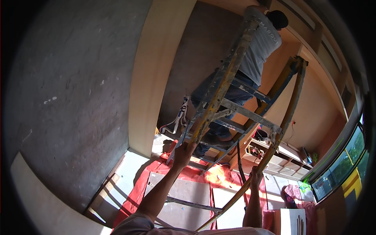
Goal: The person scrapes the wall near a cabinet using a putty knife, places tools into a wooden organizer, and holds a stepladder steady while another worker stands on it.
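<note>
A paint-splattered yellow stepladder [252, 114] stands in front of me, its legs spread. My left hand [184, 154] is closed around its left rail. Lower down on the other side, my right hand [256, 177] is wrapped around the right rail. Both my arms reach forward from the bottom of the view. Another person [256, 51] in a grey shirt and jeans is up on the ladder's far side, facing away from me. That person's arms reach to the wooden structure overhead, and their hands are mostly hidden.
Red sheeting [160, 166] and flat boards [231, 203] cover the floor. A dark wall panel [74, 86] rises at left beside a pale wooden strip [156, 70]. Low shelving [280, 156] holding tools stands behind the ladder, with a window [338, 172] at right.
</note>
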The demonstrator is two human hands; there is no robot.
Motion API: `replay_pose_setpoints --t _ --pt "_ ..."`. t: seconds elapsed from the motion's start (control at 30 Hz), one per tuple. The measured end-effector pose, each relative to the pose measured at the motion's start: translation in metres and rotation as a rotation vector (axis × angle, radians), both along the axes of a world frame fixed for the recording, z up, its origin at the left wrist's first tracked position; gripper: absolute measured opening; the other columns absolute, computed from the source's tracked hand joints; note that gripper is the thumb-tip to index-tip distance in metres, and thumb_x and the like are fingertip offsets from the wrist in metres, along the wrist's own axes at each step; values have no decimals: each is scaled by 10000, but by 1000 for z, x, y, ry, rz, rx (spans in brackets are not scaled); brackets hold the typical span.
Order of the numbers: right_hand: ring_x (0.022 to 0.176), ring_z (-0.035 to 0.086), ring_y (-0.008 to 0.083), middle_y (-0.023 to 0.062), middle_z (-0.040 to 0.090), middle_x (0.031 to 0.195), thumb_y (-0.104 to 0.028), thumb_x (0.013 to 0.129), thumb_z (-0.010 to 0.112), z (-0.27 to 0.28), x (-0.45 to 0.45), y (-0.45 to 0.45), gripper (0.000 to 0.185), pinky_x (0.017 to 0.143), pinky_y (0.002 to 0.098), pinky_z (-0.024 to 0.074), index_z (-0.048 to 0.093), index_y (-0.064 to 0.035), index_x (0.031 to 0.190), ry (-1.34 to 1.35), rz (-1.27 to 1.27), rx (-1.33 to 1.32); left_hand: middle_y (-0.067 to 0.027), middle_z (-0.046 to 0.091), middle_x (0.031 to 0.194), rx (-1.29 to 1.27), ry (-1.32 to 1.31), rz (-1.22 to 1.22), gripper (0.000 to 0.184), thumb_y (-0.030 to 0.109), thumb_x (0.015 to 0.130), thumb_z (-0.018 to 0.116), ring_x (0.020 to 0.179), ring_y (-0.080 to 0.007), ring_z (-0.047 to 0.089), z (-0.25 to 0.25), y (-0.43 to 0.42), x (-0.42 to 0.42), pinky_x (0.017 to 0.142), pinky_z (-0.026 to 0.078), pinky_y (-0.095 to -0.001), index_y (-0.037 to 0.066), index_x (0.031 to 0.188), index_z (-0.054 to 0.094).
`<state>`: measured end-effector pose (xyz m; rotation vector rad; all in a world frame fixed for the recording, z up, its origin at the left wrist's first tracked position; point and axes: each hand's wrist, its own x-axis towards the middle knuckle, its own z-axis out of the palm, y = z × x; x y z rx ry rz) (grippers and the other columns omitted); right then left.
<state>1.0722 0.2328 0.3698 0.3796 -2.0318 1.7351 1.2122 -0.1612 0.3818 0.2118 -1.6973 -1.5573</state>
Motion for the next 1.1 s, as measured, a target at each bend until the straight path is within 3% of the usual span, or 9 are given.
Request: replay_pose_setpoints --t 0.17,0.63,0.8,0.87,0.93,1.03,1.1 --pt "469 422 60 -36 442 579 -183 873 616 -4 -2 -1 115 438 228 338 584 -75 852 -5 -9 -36 -46 463 522 -13 -5 -6 517 487 881 588 492 -144 456 -3 -1 -3 457 346 -348 25 659 516" --pt "509 504 86 4 527 619 -174 869 610 -1 -3 1 142 450 235 383 608 -33 852 5 0 -7 -28 458 529 -26 -14 30 489 448 917 542 498 -120 439 26 9 18 465 338 -330 21 681 533" --pt "482 455 64 -25 475 575 -191 873 608 2 5 -5 139 444 243 360 587 -59 835 66 -29 12 -17 439 503 -71 -108 31 500 438 939 505 478 -108 401 -2 -1 -1 462 325 -342 22 663 526" --pt "494 464 68 -20 484 583 -145 856 621 2 3 -7 112 453 242 371 584 -40 842 88 14 -48 -17 431 494 53 -101 -38 513 452 944 492 464 -114 402 -11 -3 -8 459 322 -341 34 647 508" --pt "507 486 94 -1 510 598 -116 838 622 -17 -17 3 104 467 266 388 578 -21 842 237 -22 66 5 424 494 -24 -68 14 505 448 950 487 442 -93 418 2 3 3 439 326 -298 55 633 479" --pt "652 593 194 106 604 708 -112 808 654 3 5 -2 160 597 337 463 582 15 875 204 -36 83 25 448 498 99 -40 -5 468 425 958 483 416 -63 422 7 11 5 399 333 -242 74 649 500" --pt "647 593 222 114 605 714 -100 801 655 3 5 -1 153 597 350 464 573 9 871 156 10 56 23 434 473 60 -15 65 480 445 957 471 390 -72 435 5 12 2 384 340 -244 61 675 523"
